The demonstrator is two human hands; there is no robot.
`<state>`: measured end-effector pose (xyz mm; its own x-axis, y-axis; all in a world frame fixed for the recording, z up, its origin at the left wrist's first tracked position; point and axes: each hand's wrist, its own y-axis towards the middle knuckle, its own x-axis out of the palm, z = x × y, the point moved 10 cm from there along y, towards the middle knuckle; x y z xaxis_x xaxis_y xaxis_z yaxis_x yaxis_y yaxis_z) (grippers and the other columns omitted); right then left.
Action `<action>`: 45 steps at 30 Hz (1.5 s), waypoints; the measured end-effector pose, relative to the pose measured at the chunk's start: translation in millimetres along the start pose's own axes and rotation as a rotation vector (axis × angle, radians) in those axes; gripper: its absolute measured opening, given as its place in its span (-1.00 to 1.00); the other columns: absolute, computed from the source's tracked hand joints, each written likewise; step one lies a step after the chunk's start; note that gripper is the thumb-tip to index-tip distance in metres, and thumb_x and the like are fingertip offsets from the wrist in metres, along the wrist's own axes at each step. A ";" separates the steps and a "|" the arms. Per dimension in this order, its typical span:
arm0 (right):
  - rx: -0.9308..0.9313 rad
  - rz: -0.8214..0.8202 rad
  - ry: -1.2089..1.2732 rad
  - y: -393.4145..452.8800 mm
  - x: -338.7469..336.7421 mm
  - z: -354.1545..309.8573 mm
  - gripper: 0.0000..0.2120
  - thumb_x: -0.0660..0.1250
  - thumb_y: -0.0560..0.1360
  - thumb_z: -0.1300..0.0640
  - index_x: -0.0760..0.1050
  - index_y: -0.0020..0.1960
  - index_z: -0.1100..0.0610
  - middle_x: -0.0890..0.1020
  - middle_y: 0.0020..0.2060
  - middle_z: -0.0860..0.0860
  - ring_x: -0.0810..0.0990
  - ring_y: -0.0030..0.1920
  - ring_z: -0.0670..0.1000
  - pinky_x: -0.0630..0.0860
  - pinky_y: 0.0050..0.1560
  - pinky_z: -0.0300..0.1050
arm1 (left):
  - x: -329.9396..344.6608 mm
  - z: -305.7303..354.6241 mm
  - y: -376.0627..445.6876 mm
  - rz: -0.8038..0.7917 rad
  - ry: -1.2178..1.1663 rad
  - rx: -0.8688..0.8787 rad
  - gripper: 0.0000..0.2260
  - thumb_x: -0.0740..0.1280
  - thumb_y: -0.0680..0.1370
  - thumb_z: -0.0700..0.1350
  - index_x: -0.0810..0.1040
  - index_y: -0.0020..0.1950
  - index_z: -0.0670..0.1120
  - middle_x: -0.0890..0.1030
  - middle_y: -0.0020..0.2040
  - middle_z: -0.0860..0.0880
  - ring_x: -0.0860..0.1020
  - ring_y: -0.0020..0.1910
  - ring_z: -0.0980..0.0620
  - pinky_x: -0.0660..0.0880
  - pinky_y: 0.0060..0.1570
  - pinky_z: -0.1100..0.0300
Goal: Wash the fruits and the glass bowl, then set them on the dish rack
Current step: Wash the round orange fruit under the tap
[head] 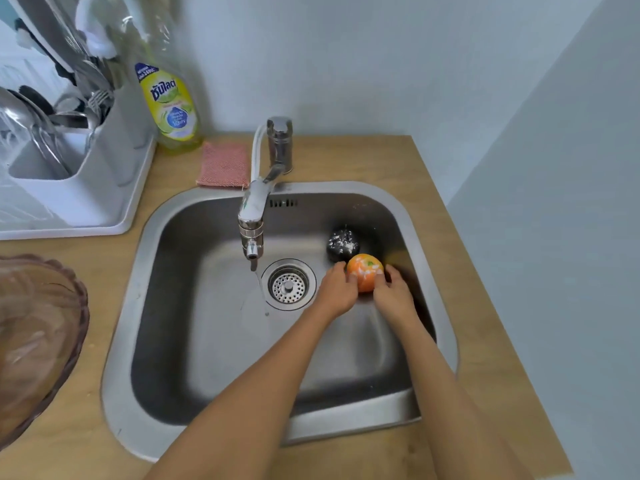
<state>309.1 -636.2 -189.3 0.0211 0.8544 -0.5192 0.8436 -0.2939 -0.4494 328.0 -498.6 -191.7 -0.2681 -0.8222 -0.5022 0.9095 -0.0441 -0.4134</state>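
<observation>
An orange fruit (pixel 365 271) smeared with white suds is held low in the steel sink (pixel 221 386), right of the drain. My left hand (pixel 337 292) grips its left side and my right hand (pixel 394 294) its right side. Just behind it, a dark fruit (pixel 343 244) flecked with foam rests on the sink floor. A brownish glass bowl (pixel 38 337) stands on the wooden counter at the far left. The white dish rack (pixel 86 192) sits at the back left.
The tap (pixel 254 216) reaches over the sink with a thin stream of water falling left of the drain (pixel 289 285). A yellow dish soap bottle (pixel 171 105) and a pink sponge cloth (pixel 225 166) stand behind the sink. Cutlery fills the rack's holder. A wall lies close on the right.
</observation>
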 end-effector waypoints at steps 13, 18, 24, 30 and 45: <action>0.173 0.150 0.082 -12.9 -3.6 25.7 -0.63 0.09 0.63 0.07 0.55 0.22 0.27 0.60 0.14 0.25 0.53 0.17 0.25 0.42 0.14 -0.07 | -3.3 -23.8 -9.0 0.097 -0.179 -0.109 -0.64 0.11 0.64 -0.04 0.50 0.31 -0.18 0.49 0.28 -0.27 0.47 0.26 -0.20 0.39 0.26 0.10; 0.209 0.142 0.233 -40.8 5.9 33.2 -0.68 0.20 0.56 0.10 0.56 0.22 0.20 0.63 0.10 0.21 0.57 0.14 0.22 0.50 0.22 0.06 | -7.8 -32.6 -34.9 0.044 -0.350 -0.092 -0.67 0.15 0.63 0.03 0.45 0.30 -0.12 0.51 0.27 -0.16 0.51 0.21 -0.10 0.44 0.24 0.03; 0.094 -0.073 0.339 -68.1 56.2 10.8 -0.74 0.13 0.63 0.04 0.41 0.28 0.05 0.54 0.19 0.15 0.60 0.09 0.14 0.59 0.05 0.03 | -39.1 -67.8 -67.4 0.067 -0.470 -0.117 -0.60 0.12 0.62 0.14 0.36 0.34 -0.07 0.49 0.28 -0.11 0.49 0.22 -0.07 0.42 0.29 -0.06; -0.045 -0.253 0.342 -92.2 99.8 -21.6 -0.69 0.08 0.66 0.03 0.37 0.34 0.07 0.53 0.21 0.15 0.64 0.07 0.14 0.58 -0.11 -0.15 | -77.6 -89.2 -81.9 0.142 -0.426 -0.070 -0.50 -0.01 0.61 0.23 0.32 0.43 -0.01 0.35 0.39 -0.11 0.39 0.34 -0.08 0.31 0.38 0.01; -0.092 -0.306 0.219 -81.7 120.6 -26.3 -0.60 -0.14 0.66 -0.11 0.34 0.26 0.06 0.55 -0.15 0.09 0.50 -0.27 -0.02 0.46 -0.23 -0.19 | -83.1 -97.1 -67.2 0.096 -0.353 -0.047 -0.43 -0.16 0.51 0.41 0.18 0.45 0.24 0.40 0.39 -0.09 0.42 0.31 -0.10 0.34 0.29 -0.01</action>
<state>256.9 -497.9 -196.1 -0.1336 0.9708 -0.1992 0.8729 0.0201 -0.4874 258.3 -372.2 -196.0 -0.0490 -0.9669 -0.2504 0.9074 0.0617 -0.4158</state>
